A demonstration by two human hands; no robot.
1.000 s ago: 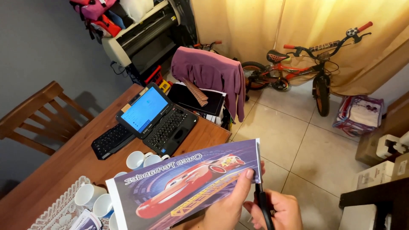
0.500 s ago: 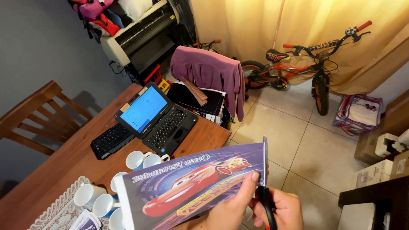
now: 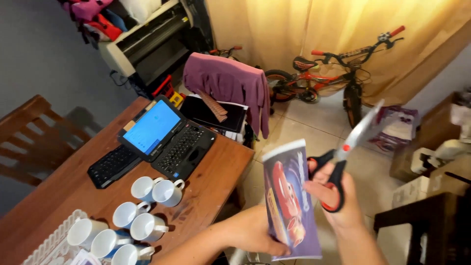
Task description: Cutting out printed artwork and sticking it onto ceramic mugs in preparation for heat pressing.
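While our left hand point(image 3: 255, 235) grips the lower edge of a printed sheet point(image 3: 290, 201), we hold that sheet almost upright over the floor just past the table's point(image 3: 216, 181) corner, so its picture of a red car stands on end. Our left fingers are closed on the paper, thumb on the printed side. Our right hand point(image 3: 338, 201) is wrapped through the black and red handles of a pair of scissors point(image 3: 346, 154), fingers curled tight in the loops, and the silver blades point up and to the right, away from the sheet; the blades look blurred, so we cannot tell how far apart they stand. The handles sit just beside the sheet's right edge. On the wooden table to our left we see 7 white mugs point(image 3: 147, 216), some lying in a white plastic basket point(image 3: 51, 240) at the near corner, and beyond them a small laptop point(image 3: 164, 140) with a lit blue screen next to a black keyboard point(image 3: 110, 164). A chair draped with a purple cloth point(image 3: 228, 83) stands at the table's far end, a wooden chair point(image 3: 29, 132) on the left, and a red and black bicycle point(image 3: 333, 81) rests against the yellow curtain point(image 3: 304, 29).
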